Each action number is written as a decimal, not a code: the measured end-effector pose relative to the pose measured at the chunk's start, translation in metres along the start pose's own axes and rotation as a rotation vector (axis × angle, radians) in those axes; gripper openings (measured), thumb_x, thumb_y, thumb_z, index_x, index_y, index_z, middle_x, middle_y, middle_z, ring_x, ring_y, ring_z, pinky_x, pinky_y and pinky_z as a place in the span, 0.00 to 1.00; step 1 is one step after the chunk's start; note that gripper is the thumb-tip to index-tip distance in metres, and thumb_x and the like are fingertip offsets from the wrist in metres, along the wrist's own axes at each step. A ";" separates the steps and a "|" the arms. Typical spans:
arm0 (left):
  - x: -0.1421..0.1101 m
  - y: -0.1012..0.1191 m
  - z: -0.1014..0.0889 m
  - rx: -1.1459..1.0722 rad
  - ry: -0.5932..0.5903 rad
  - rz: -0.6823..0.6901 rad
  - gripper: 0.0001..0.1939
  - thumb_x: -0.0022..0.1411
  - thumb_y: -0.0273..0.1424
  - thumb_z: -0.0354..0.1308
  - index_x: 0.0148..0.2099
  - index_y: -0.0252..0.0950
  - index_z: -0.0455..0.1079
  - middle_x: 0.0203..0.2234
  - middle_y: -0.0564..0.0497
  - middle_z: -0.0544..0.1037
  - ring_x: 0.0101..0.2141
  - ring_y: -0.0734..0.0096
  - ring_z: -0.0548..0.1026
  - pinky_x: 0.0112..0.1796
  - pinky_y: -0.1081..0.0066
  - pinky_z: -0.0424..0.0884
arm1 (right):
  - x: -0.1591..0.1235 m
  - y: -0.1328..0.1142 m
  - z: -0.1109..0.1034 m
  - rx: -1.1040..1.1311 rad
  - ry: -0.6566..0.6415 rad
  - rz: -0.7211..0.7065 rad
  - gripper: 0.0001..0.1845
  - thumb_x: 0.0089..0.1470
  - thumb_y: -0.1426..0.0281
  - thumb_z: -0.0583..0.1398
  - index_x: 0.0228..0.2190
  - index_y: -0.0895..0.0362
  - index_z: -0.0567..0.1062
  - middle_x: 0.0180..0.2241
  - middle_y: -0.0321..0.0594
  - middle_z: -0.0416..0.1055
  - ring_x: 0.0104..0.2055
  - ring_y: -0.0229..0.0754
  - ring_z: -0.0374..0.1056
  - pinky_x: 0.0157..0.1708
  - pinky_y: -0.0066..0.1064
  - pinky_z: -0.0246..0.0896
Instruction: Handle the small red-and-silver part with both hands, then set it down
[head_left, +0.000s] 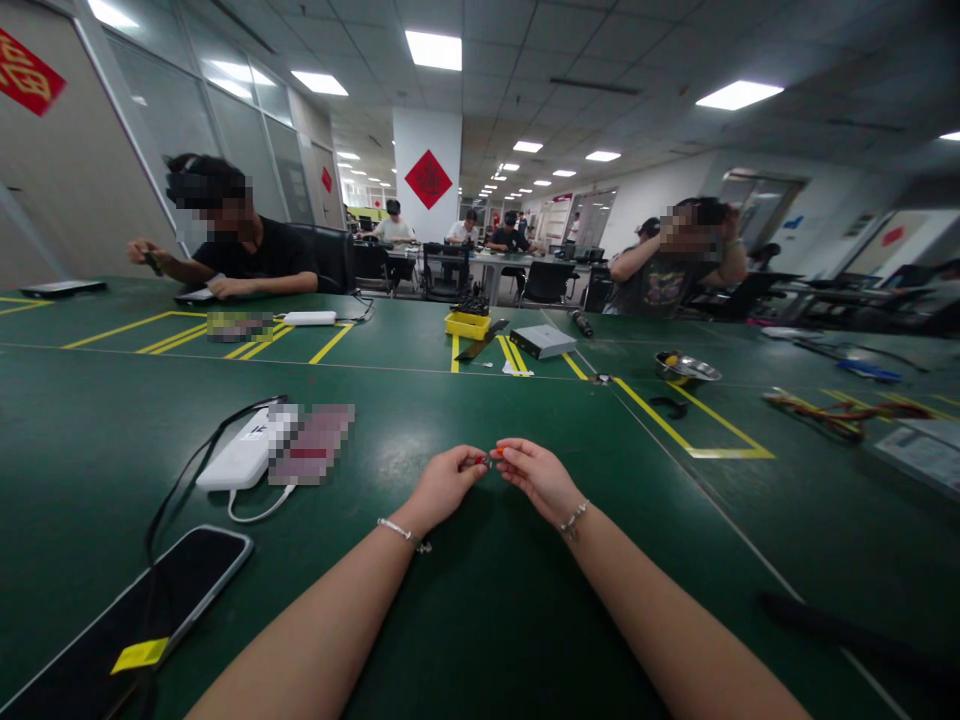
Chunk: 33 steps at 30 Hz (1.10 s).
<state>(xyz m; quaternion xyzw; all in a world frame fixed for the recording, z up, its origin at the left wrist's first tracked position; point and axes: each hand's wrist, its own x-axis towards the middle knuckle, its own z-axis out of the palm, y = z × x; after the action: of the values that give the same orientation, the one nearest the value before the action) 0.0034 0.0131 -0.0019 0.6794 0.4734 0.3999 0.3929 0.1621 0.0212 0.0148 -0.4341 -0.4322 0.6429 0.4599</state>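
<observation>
Just above the green tabletop, my two hands meet in the middle of the view. My left hand [444, 487] pinches a small red piece [481, 460] with a dark or metallic end between thumb and forefinger. Opposite it, my right hand [541, 482] is closed in a pinch on a small orange piece [500, 451]. The two pieces are very close together; whether they touch cannot be made out. Both are mostly covered by fingertips, so their exact kind does not show.
At left lie a white power bank [247, 450] with cables and a large dark phone [135, 620]. Further off are a yellow tray [466, 326], a grey box [543, 341] and a metal bowl [697, 370]. Two people sit across the table [360, 390].
</observation>
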 end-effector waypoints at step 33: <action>0.001 0.004 0.001 -0.458 -0.050 -0.191 0.10 0.45 0.34 0.58 0.24 0.32 0.64 0.18 0.54 0.71 0.20 0.79 0.66 0.23 0.77 0.60 | -0.015 0.009 0.019 -1.084 0.051 -0.686 0.11 0.44 0.68 0.57 0.34 0.52 0.71 0.33 0.40 0.70 0.36 0.43 0.63 0.38 0.34 0.54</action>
<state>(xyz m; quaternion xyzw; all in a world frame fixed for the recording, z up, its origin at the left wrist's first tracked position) 0.0060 0.0133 0.0016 0.5346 0.4225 0.4408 0.5843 0.1454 0.0022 0.0135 -0.4573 -0.7990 0.1391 0.3649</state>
